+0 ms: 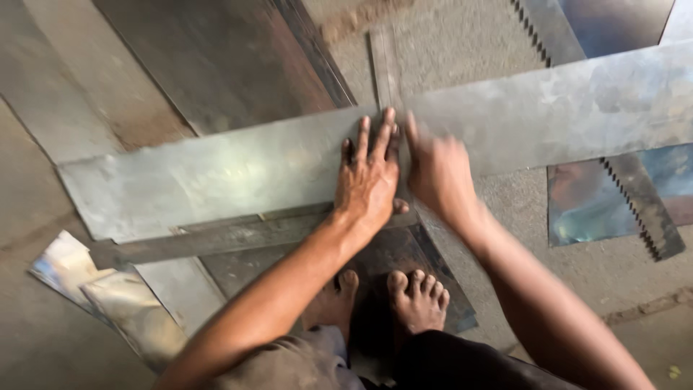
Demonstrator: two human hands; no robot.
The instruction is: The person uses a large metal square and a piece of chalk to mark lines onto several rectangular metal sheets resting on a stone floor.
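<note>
A long grey metal sheet [216, 173] lies across the floor from the left to the upper right. My left hand [369, 177] presses flat on it near the middle, fingers spread. Right beside it my right hand [438, 173] rests on the same sheet, blurred, fingers pointing away from me. A narrow metal strip [385, 65] runs away from my hands beyond the sheet. My bare feet [419, 296] stand on a dark rusty plate [404, 253] just below the sheet.
Large rusty sheets [216, 65] lie at the upper left. Saw-toothed metal strips [639, 206] and shiny offcuts [585, 206] lie at the right. A flat dark bar [216, 238] lies under the sheet's near edge. Crumpled shiny scraps [108, 296] sit at the lower left.
</note>
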